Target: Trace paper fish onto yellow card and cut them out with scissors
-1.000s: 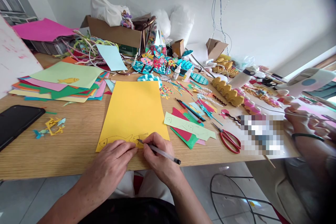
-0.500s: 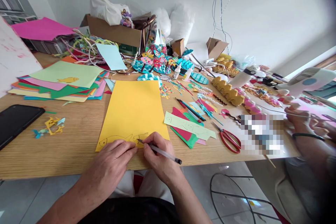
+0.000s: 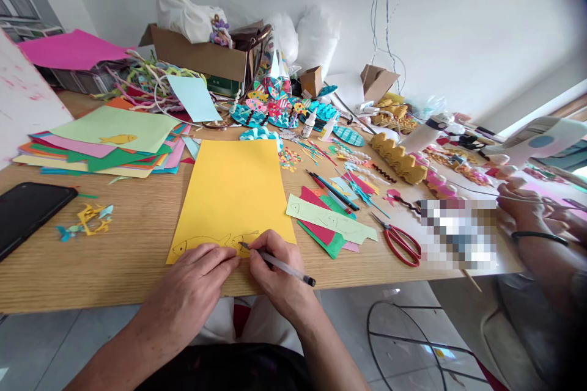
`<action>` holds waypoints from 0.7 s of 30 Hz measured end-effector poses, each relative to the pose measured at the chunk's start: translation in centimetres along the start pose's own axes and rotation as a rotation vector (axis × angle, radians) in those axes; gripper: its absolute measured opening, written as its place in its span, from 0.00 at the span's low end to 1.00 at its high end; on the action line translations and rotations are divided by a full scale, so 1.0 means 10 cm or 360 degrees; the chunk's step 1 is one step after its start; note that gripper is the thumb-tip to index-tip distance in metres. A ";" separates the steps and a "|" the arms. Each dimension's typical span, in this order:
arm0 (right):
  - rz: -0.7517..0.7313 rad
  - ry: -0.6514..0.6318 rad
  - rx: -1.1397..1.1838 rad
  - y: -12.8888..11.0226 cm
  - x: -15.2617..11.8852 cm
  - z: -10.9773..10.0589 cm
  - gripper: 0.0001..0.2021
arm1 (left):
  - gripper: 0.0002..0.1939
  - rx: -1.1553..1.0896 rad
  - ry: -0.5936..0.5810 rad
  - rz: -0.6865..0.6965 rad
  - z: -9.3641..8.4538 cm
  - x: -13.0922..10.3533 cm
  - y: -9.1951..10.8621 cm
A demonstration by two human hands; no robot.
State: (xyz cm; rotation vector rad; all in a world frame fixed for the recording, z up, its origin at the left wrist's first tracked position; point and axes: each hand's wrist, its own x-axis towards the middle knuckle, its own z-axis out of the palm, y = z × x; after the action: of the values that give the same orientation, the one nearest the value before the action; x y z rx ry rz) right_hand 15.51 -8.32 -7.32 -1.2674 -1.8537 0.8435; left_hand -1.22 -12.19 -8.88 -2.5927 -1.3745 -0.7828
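A yellow sheet of paper lies on the wooden table near its front edge. Two fish outlines in dark ink run along its lower edge. My left hand rests flat on the bottom of the sheet, its fingers extended over the paper and partly covering the drawing. Pinched in my right hand is a pen with a clear barrel and black end; its tip touches the paper at the second, smaller fish outline. The fingertips of both hands are close together but apart.
Left are a black phone, paper scraps and stacked coloured paper. Red-handled scissors, pens and a green strip with fish drawings lie right. Another person's hands are at the far right.
The pen's rear end and my right hand have shifted very slightly left. My left hand stays in place on the sheet.
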 end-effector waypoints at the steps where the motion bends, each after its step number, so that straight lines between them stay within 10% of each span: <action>1: -0.0001 -0.0006 -0.0004 -0.01 0.00 0.00 0.04 | 0.19 -0.0006 -0.0009 -0.0007 0.00 -0.01 0.00; 21: 0.0018 -0.0018 0.0022 -0.01 0.00 -0.01 0.04 | 0.19 -0.0014 -0.0017 0.0004 0.01 -0.02 0.00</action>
State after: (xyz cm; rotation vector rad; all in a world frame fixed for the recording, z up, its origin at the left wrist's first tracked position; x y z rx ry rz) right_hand 15.50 -8.33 -7.19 -1.2686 -1.8482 0.8697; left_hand -1.28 -12.28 -9.10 -2.6085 -1.3731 -0.7780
